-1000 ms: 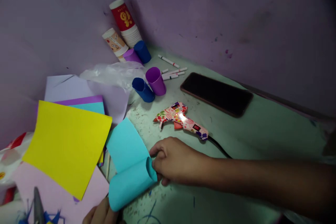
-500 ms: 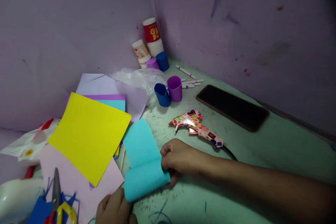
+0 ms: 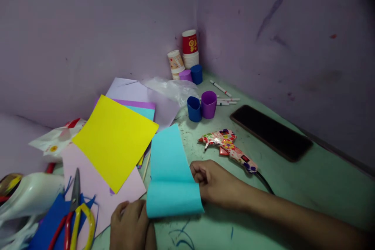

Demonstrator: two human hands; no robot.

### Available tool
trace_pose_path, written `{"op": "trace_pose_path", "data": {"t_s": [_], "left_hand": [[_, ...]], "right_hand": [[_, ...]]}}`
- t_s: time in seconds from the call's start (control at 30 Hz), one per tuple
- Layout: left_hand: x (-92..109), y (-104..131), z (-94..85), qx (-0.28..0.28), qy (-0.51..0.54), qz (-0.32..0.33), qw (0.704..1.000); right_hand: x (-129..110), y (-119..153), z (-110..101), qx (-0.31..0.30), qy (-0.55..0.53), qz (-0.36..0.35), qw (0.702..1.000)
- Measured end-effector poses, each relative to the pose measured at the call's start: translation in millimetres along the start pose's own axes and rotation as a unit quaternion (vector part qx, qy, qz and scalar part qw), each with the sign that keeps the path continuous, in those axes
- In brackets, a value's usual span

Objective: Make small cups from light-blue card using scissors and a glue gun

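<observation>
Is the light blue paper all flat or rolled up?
Partly rolled: the light blue paper curls over at the near end and lies spread beyond.

The left hand (image 3: pixel 130 224), right hand (image 3: pixel 215 183) and right forearm (image 3: pixel 287 208) are bare.

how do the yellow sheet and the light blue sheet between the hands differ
The yellow sheet is spread open, while the light blue sheet is curled over at its near end. The yellow sheet lies on top of other papers; the light blue sheet has the right hand at its edge. Both are plain, with no marks that show.
</observation>
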State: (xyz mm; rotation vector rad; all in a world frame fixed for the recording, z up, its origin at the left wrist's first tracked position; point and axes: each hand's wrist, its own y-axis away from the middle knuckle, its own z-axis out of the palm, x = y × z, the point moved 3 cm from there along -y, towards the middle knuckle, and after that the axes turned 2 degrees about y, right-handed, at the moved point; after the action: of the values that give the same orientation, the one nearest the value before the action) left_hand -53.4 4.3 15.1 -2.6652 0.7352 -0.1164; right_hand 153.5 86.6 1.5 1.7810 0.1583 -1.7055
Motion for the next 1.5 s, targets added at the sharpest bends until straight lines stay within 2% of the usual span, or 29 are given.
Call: {"op": "trace_pose_path", "data": {"t_s": [0.1,0.27,0.43,0.57,0.63,0.7,0.8,0.87,0.93,1.03,1.13,1.17,1.23,1.37,1.43,1.5], "left_hand": [[0.3,-1.4,-6.6,0.034,0.008,-0.053,0.998],[1.8,-3.1,-23.3,0.046,-0.031,-0.062,0.997],[7.7,-6.9,-42.4,0.075,-0.025,-0.053,0.996],[13.2,-10.8,-60.1,0.159,0.04,-0.064,0.984],[13.8,-11.3,-67.9,0.217,0.096,-0.103,0.966],[12.4,-12.6,-72.5,0.245,0.178,-0.169,0.938],[7.6,-19.5,-75.2,0.212,0.318,-0.293,0.877],[5.2,-27.7,-76.6,0.148,0.392,-0.358,0.834],[5.2,-37.1,-78.0,0.074,0.438,-0.381,0.811],[8.0,-46.1,-77.1,-0.001,0.445,-0.37,0.815],[10.6,-44.7,-69.5,-0.04,0.41,-0.393,0.822],[11.3,-43.1,-66.0,-0.05,0.419,-0.404,0.811],[12.8,-41.2,-59.2,-0.062,0.488,-0.405,0.771],[8.0,-40.3,-50.7,-0.015,0.633,-0.368,0.682],[2.7,-37.9,-44.1,-0.004,0.649,-0.381,0.658],[-0.8,-34.8,-34.5,-0.016,0.65,-0.396,0.649]], "right_hand": [[-11.6,4.9,3.8,-0.036,-0.045,-0.058,0.997],[-20.1,9.1,6.8,-0.036,-0.043,-0.122,0.991],[-15.4,4.8,8.6,-0.082,-0.078,-0.111,0.987],[-13.2,1.4,5.9,-0.062,-0.1,-0.094,0.989],[-13.7,1.4,4.8,-0.038,-0.112,-0.083,0.989],[-13.7,1.8,4.5,-0.025,-0.115,-0.073,0.99],[-12.8,3.1,3.8,-0.027,-0.092,-0.085,0.992],[-12.3,4.9,2.8,-0.024,-0.059,-0.1,0.993],[-11.7,7.0,2.0,-0.016,-0.021,-0.1,0.995],[-11.1,8.5,3.2,-0.022,0.01,-0.091,0.996],[-10.9,7.5,6.6,-0.049,0.035,-0.115,0.992],[-10.4,7.1,8.0,-0.057,0.05,-0.123,0.99],[-9.3,7.2,11.1,-0.065,0.073,-0.13,0.987],[-11.9,13.4,16.7,-0.077,0.023,-0.115,0.99],[-16.4,19.0,18.7,-0.104,-0.004,-0.104,0.989],[-22.4,24.6,19.6,-0.15,-0.01,-0.122,0.981]]}}
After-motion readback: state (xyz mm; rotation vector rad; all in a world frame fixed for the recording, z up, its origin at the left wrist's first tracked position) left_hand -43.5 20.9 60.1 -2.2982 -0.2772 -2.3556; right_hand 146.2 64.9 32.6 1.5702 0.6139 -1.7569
